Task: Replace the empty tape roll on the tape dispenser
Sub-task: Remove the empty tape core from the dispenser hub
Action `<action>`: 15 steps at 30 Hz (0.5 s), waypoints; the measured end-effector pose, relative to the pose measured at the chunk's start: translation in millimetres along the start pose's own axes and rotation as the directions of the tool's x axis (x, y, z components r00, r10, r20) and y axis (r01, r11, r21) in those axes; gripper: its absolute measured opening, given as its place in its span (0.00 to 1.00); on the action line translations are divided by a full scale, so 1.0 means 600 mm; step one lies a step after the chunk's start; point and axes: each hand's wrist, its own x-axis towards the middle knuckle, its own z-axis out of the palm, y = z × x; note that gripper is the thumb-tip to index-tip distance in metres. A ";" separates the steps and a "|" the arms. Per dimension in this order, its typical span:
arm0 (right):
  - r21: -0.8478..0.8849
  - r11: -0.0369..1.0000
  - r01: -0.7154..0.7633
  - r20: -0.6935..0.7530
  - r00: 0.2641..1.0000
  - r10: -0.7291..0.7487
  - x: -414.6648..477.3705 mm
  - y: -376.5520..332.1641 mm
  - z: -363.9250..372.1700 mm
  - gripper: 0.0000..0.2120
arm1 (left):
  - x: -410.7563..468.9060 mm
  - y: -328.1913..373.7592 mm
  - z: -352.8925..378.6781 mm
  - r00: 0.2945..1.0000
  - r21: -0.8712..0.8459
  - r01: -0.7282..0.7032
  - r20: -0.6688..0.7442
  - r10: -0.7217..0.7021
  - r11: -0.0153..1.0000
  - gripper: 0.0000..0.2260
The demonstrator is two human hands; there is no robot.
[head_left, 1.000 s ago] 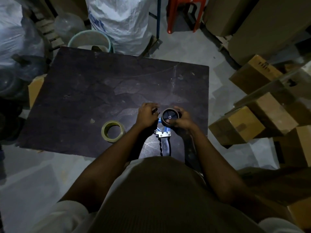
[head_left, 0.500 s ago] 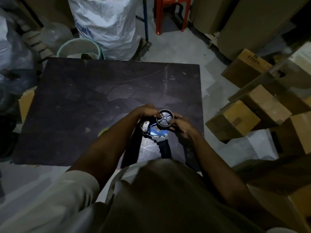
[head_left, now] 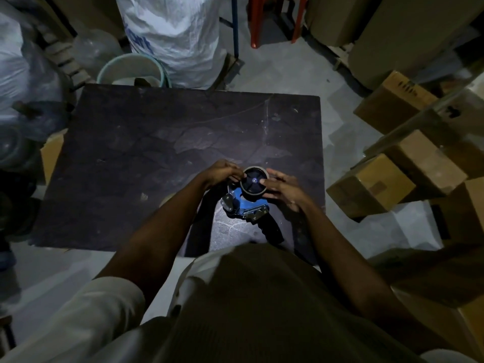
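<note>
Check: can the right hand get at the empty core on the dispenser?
Likely yes: the right hand has fingers on the core atop the dispenser, and the left hand pinches only its opposite rim, so nothing blocks it.

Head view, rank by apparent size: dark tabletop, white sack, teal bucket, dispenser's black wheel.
1. dark tabletop
2. white sack, though cropped at the top edge
3. teal bucket
4. black wheel on the tape dispenser
</note>
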 end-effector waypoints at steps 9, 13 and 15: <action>-0.023 1.000 0.003 0.001 1.000 -0.003 0.000 0.001 0.009 0.28 | -0.011 -0.029 0.004 0.989 -0.090 -0.008 -0.146 -0.005 0.996 0.08; -0.063 0.998 0.030 -0.086 0.996 -0.036 0.001 -0.001 0.025 0.22 | -0.028 -0.030 0.015 0.976 -0.156 -0.026 -0.217 -0.008 0.987 0.05; -0.084 0.996 0.042 -0.138 0.989 -0.054 0.006 0.001 0.033 0.19 | -0.032 -0.029 0.020 0.972 -0.175 -0.038 -0.235 -0.005 0.984 0.04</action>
